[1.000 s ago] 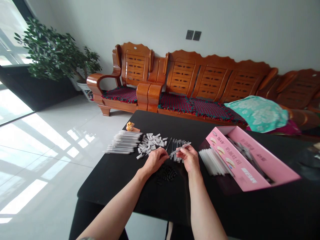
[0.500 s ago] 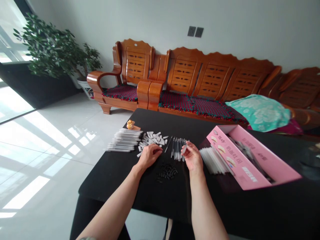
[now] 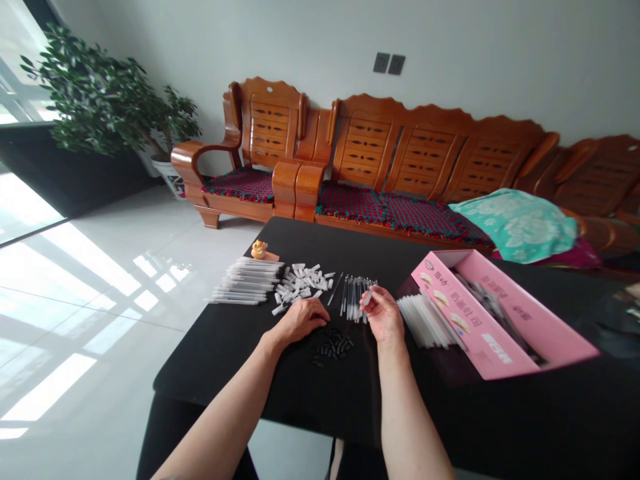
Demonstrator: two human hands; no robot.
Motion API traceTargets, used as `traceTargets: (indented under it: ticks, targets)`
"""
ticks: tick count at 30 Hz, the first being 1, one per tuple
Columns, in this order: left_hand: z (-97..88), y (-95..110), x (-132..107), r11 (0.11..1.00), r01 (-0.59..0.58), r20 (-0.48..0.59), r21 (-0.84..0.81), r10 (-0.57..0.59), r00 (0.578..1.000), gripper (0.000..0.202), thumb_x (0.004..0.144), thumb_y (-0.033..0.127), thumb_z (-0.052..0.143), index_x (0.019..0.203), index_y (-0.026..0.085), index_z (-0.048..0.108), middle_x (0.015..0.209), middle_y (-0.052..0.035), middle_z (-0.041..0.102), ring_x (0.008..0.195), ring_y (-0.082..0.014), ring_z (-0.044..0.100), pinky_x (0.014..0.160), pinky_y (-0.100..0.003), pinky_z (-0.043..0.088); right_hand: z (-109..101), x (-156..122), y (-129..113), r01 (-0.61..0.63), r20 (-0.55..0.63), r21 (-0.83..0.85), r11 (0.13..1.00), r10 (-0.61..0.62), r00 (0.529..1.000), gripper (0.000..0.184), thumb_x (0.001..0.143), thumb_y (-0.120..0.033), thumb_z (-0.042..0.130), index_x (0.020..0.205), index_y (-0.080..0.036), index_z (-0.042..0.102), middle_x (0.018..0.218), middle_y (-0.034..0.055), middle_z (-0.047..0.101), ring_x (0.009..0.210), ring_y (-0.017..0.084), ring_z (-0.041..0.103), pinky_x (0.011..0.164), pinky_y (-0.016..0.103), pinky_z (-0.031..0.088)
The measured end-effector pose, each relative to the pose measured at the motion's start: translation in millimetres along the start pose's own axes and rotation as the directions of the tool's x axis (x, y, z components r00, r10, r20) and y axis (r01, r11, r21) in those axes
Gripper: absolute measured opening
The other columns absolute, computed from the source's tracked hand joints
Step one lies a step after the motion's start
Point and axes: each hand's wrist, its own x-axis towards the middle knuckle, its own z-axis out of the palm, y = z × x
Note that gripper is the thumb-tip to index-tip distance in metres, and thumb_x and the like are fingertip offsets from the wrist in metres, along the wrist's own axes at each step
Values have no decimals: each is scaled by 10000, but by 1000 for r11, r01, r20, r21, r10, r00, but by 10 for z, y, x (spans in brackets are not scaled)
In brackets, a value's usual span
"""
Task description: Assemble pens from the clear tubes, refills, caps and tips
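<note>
"Pale tube (image 3: 369,297): where do you see it?"

"In the right hand (image 3: 386,317), pinched between thumb and fingertips. It is tilted, next to the dark refills (image 3: 356,293), which are lined up at ten o'clock from that hand."

"And the left hand (image 3: 300,320)?"

"At nine o'clock from the right one, low over the black table (image 3: 320,400). Its fingers curl downward; I can't tell whether they grip anything."

"What's around it?"

"Small black pieces (image 3: 337,344) near it at four o'clock, white caps (image 3: 300,291) scattered at twelve, and white-barrelled pens (image 3: 245,281) laid side by side at ten."

"Anything past the right hand?"

"Yes, a row of loose tubes (image 3: 425,321) at three o'clock, with a pink box (image 3: 487,360) just beyond them."
</note>
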Motion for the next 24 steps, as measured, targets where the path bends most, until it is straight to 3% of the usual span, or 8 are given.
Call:
traceTargets:
  ticks: [6,11,17,24]
  targets:
    - [13,1,-11,932,239,-75,-274,-268,960,193,803,238,596,935,160,715,620,-8,648,524,-123,597,512,-209,465,7,0,5,3,-23,-30,1000,-4,1000,202,658,-214,769,834,-170,680,679,38,736,548,157,683,474,235,552]
    - [19,11,12,894,228,-113,-387,-291,950,210,779,273,632,922,139,707,609,-12,647,533,-122,607,498,-204,487,50,-31,30,-5,-17,-54,999,4,1000,223,653,-222,793,833,-166,673,678,39,741,560,152,693,502,228,567]
    - [70,48,56,753,177,-118,-633,-320,940,266,733,321,722,864,109,629,615,-13,638,542,-121,620,479,-196,497,168,-91,118,26,-12,-287,958,-30,999,253,675,-286,797,845,-141,679,629,36,718,539,174,696,513,255,586]
    - [128,95,83,688,173,-102,-704,-339,935,305,717,355,756,830,107,617,606,-21,650,542,-131,633,499,-215,516,200,-97,138,54,-10,-331,942,-61,998,247,690,-307,785,848,-147,684,641,26,709,547,172,694,514,258,589]
